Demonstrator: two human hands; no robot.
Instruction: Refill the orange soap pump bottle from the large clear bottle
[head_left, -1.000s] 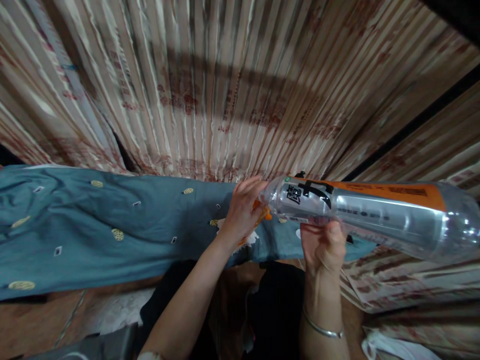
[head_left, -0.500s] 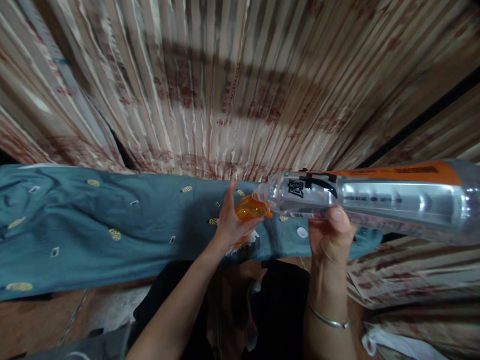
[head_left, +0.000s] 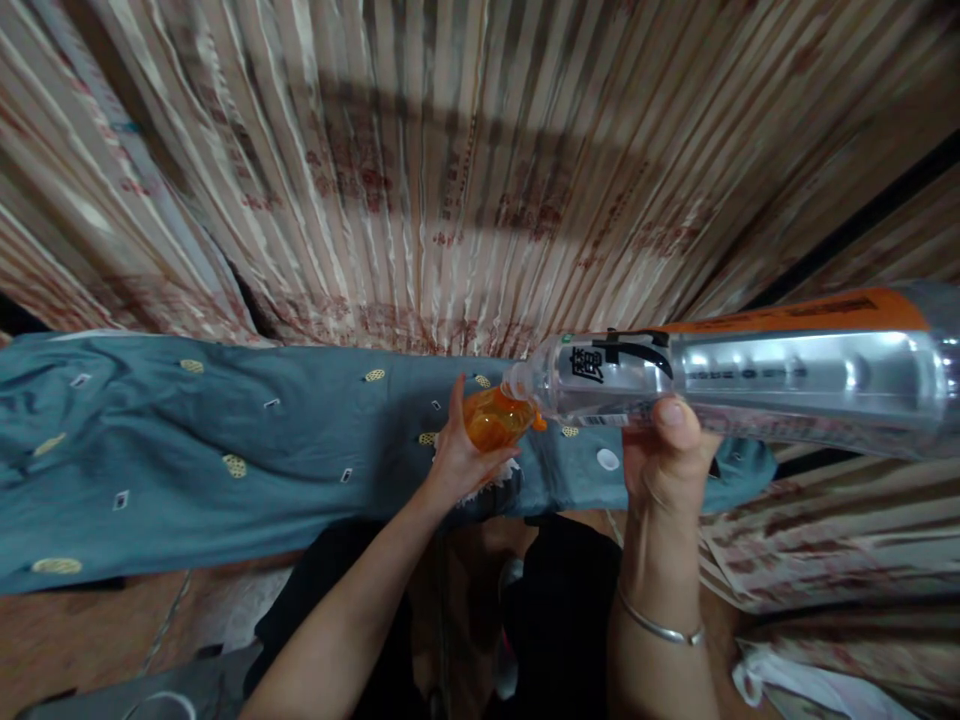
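My left hand is wrapped round an orange see-through cup, its thumb pointing up along the far side. Some liquid seems to show inside the cup. My right hand grips a large clear plastic bottle with a silver and orange label and black lettering. The bottle lies nearly level, its open neck at the cup's rim; whether the two touch, I cannot tell. Its far end runs to the right edge of the view. A thin stream, if any, is too small to make out.
A teal patterned cloth covers a long narrow surface before me. On it lies a small white disc. Behind hangs a pleated, striped curtain. A white bag is at lower right, and a grey object sits at lower left.
The bottle's base end has risen slightly, and the cup has turned a little, showing more of its inside. Both hands keep their hold.
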